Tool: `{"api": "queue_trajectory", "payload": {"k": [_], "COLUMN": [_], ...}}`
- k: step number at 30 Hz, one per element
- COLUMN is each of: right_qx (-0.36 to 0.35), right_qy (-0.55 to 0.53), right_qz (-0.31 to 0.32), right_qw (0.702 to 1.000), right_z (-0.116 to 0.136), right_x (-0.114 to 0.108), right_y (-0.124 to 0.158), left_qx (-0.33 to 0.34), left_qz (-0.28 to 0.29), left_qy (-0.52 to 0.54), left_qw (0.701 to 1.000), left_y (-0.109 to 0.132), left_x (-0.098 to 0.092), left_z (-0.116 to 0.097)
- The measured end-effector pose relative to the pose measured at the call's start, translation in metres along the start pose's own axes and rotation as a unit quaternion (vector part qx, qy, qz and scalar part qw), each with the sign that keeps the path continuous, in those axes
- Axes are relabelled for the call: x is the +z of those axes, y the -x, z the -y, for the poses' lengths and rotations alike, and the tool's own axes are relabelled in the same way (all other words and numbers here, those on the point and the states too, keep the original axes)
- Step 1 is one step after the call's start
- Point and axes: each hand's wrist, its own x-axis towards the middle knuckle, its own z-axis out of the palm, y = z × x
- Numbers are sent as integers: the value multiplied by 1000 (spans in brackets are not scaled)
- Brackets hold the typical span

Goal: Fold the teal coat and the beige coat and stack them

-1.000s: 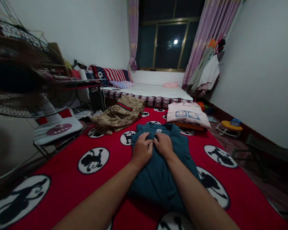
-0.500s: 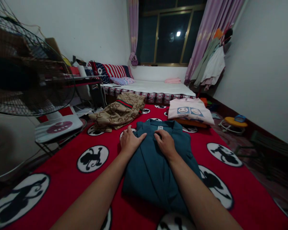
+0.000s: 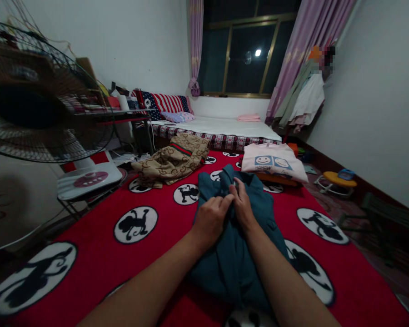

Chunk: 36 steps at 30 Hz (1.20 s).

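Observation:
A folded teal jacket [image 3: 236,259] with a collar lies on the red blanket [image 3: 98,272], which is patterned with black monkeys in white circles. My left hand [image 3: 211,220] is closed in a pinch on the jacket's front edge just below the collar. Close against it, my right hand [image 3: 241,204] grips the same part of the cloth, its thumb and fingers near the neck. The collar is lifted and bunched around the fingers. Exactly where the fingertips hold the fabric is partly hidden by the hands.
Patterned brown trousers [image 3: 173,161] lie behind on the left. A folded pale pink shirt [image 3: 272,161] tops a stack behind on the right. At the left edge stands a fan [image 3: 37,104]. A bed [image 3: 221,125] is beyond, and a yellow stool [image 3: 336,179] stands on the right.
My left hand has moved right from the jacket's left side to meet my right hand. Both have closed on the front edge, and the collar, flat before, is now raised and creased.

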Motion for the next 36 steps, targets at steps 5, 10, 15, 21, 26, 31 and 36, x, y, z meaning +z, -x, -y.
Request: {"api": "queue_trajectory", "payload": {"k": [5,10,15,21,26,31,36], "right_qx": [18,63,133,90,40,-6,-17], "right_qy": [-97,-105,-174,-238,-215,-113,-106], "right_qz": [15,6,-80,-226,-272,-295,-318], "right_qw": [995,992,973,940,937,949,942], "right_z": [-9,-8,2,11,9,12,18], "right_x": [-3,-6,-11,-12,-12,-16,-16], "right_y": [-7,-9,-3,7,11,14,16], "left_qx": [15,9,-93,-250,-300,-299,-258], "left_qz": [-13,-7,-93,-121,52,140,112], "left_qy": [42,71,253,170,-15,-97,-56], "left_qw": [999,997,958,946,953,939,958], "left_y": [5,9,0,-40,-78,-101,-103], "left_x": [9,13,2,-1,6,15,21], "left_z": [0,3,6,60,71,63,59]}}
